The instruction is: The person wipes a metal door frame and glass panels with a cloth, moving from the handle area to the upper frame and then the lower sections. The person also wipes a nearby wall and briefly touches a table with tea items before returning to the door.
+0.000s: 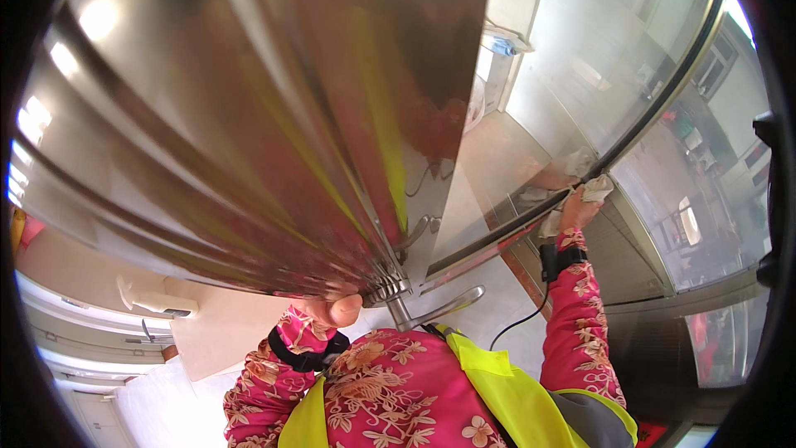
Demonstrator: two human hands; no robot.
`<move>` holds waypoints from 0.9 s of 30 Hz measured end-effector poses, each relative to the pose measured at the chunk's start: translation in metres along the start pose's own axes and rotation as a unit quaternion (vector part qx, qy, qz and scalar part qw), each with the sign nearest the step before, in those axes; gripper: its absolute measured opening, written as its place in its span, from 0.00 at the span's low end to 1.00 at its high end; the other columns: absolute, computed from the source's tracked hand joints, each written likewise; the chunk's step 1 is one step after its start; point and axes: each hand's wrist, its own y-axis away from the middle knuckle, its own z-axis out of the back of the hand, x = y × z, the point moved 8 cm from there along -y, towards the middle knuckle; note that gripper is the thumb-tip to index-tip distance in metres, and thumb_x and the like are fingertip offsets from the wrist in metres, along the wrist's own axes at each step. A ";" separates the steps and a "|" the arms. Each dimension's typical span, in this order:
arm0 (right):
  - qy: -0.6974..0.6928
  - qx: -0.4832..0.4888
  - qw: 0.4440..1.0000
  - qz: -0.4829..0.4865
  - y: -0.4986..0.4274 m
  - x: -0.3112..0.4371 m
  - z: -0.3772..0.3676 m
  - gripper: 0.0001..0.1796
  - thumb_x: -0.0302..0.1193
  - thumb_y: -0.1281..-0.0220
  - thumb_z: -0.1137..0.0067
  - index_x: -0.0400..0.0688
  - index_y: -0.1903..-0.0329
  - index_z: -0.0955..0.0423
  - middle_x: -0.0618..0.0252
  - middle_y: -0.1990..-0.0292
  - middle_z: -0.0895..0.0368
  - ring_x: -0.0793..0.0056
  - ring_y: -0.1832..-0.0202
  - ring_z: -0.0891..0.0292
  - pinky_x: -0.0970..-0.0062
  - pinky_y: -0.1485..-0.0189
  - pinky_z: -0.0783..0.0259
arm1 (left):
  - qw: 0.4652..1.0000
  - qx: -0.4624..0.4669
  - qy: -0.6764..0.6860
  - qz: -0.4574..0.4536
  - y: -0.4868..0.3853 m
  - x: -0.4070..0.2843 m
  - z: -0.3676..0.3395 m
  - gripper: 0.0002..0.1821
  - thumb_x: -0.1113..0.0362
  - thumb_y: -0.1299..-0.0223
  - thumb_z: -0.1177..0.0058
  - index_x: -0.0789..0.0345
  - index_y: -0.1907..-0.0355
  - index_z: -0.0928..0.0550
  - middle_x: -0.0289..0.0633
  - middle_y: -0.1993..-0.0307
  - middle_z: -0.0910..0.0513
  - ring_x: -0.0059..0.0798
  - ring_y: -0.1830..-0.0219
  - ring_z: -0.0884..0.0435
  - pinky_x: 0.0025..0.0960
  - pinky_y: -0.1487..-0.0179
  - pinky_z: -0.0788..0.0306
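Note:
A large, glossy, brownish panel (249, 137) with long ridges fills the upper left, very close to me. At its lower corner a silver lever handle (441, 308) sticks out. My left hand (329, 311) grips the panel's lower edge beside the handle's base; the thumb shows and the other fingers are mostly hidden. Out to the right, my right hand (579, 206) holds a crumpled whitish cloth (598, 188) against a frame with a black strip (647, 118) along a glass pane (597, 43). The hand and cloth are mirrored in the glass.
A beige tabletop or counter (217, 330) lies at lower left, with a white object (155, 302) near it. A black cable (519, 323) runs from my right wrist strap (563, 259). More glass (703, 199) curves along the right. A pale floor (161, 398) shows below.

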 end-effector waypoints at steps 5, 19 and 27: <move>0.075 -0.003 0.994 0.079 -0.033 0.017 -0.009 0.33 0.42 0.42 0.41 0.38 0.39 0.39 0.41 0.44 0.29 0.41 0.44 0.29 0.53 0.41 0.32 | 0.997 0.050 0.043 0.048 0.003 0.003 -0.003 0.32 0.38 0.37 0.57 0.65 0.47 0.22 0.43 0.53 0.18 0.45 0.52 0.21 0.43 0.48 0.30; 0.053 0.095 0.993 0.053 0.026 0.008 0.014 0.39 0.48 0.46 0.37 0.43 0.36 0.40 0.41 0.43 0.32 0.39 0.43 0.31 0.50 0.41 0.32 | 0.972 -0.065 0.210 -0.085 -0.026 -0.005 -0.015 0.52 0.41 0.43 0.43 0.74 0.29 0.49 0.52 0.36 0.38 0.41 0.35 0.36 0.43 0.33 0.42; -0.174 0.057 0.963 0.197 0.072 0.047 0.050 0.40 0.36 0.49 0.32 0.41 0.35 0.41 0.49 0.41 0.36 0.51 0.39 0.37 0.59 0.34 0.40 | 0.931 -0.078 0.355 -0.018 -0.028 -0.008 -0.022 0.48 0.51 0.51 0.32 0.78 0.38 0.41 0.46 0.48 0.28 0.31 0.46 0.29 0.36 0.41 0.34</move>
